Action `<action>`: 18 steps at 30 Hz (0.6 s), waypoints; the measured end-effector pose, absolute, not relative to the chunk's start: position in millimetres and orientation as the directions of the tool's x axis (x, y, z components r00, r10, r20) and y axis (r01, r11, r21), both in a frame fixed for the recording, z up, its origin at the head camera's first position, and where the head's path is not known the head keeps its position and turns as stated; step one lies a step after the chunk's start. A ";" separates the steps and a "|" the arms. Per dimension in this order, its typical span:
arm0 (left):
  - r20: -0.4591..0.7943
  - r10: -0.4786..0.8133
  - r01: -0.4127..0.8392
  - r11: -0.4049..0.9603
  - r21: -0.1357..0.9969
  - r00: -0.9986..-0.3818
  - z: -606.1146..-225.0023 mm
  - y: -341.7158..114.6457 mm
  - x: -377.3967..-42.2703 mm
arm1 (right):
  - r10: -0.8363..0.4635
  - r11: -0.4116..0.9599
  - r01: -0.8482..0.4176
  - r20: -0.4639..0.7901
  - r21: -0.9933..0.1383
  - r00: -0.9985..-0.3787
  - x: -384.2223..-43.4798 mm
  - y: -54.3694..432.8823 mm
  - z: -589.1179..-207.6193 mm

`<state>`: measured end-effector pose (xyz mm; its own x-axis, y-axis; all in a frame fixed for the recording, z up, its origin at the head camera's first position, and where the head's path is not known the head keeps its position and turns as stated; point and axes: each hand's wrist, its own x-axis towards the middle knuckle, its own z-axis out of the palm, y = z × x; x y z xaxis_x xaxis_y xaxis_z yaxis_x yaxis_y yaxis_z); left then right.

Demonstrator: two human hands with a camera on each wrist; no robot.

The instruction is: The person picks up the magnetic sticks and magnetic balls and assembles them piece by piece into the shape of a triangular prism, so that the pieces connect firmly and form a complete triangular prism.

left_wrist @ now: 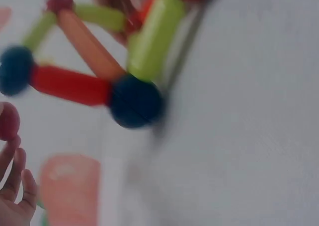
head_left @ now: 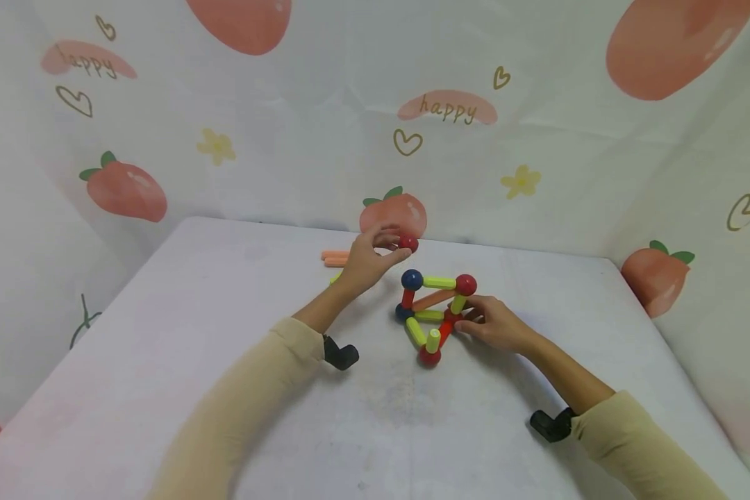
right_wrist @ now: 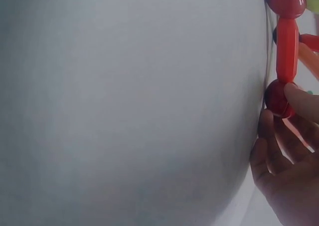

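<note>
Pinching a loose red ball (head_left: 408, 243) in the left hand (head_left: 370, 258), head view's centre, clear of the stick-and-ball model (head_left: 434, 300) on the worktop (head_left: 362, 444), likely avoiding knocks. Left-wrist view: holding that ball at left, beneath a blue ball (left_wrist: 16, 71). Right-wrist view: gripping a corner ball (right_wrist: 278, 99) at right in the right hand (right_wrist: 296, 178), probably for steadiness.

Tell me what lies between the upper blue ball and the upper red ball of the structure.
In the head view, a yellow-green rod spans the stretch, joining the upper blue ball to the upper red ball.
</note>
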<state>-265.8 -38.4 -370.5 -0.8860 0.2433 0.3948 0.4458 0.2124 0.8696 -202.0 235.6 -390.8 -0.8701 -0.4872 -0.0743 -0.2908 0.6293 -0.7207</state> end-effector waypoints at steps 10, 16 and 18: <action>0.466 0.598 0.673 0.175 0.718 -0.653 -336.4 -43.3 -215.1 | -0.523 0.596 -0.337 -0.034 -0.729 -0.852 -202.5 237.7 -390.6; 0.340 0.742 0.615 0.122 0.779 -0.578 -347.4 -42.8 -197.0 | -0.528 0.588 -0.352 -0.016 -0.728 -0.849 -203.4 238.4 -392.9; 0.306 0.760 0.598 0.134 0.790 -0.573 -351.5 -41.3 -194.7 | -0.524 0.594 -0.351 -0.018 -0.724 -0.851 -202.8 238.8 -394.1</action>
<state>-194.7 -41.3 -351.5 -0.5732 0.7603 0.3056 0.5985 0.1337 0.7899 -202.8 238.8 -394.1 -0.8513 -0.5245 -0.0178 -0.3507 0.5938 -0.7241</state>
